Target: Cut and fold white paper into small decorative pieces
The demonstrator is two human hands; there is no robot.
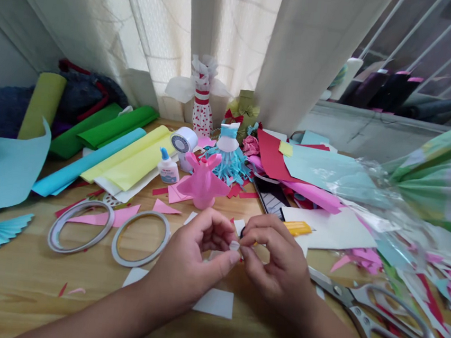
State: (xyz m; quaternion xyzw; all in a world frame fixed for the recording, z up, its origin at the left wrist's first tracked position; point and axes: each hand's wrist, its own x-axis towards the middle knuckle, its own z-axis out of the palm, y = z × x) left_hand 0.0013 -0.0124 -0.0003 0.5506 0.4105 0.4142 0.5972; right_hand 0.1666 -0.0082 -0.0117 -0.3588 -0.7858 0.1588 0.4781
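My left hand (193, 256) is closed in a pinch, with a small white piece of paper (234, 246) between thumb and fingertips. Right beside it my right hand (280, 267) is closed too, its fingertips nearly touching the piece; whatever they hold is hidden. Just beyond my hands stands a pink paper dress shape (204, 185). A strip of white paper (215, 302) lies on the table under my left wrist. The yellow cutter (298, 228) lies behind my right hand, partly covered by it.
Two tape rolls, a grey one (141, 239) and a white one (81, 228), lie at left. Large scissors (372, 305) rest at right among paper scraps. A glue bottle (168, 166), rolled crepe paper (131, 154) and a blue fringed paper dress (229, 156) stand or lie behind.
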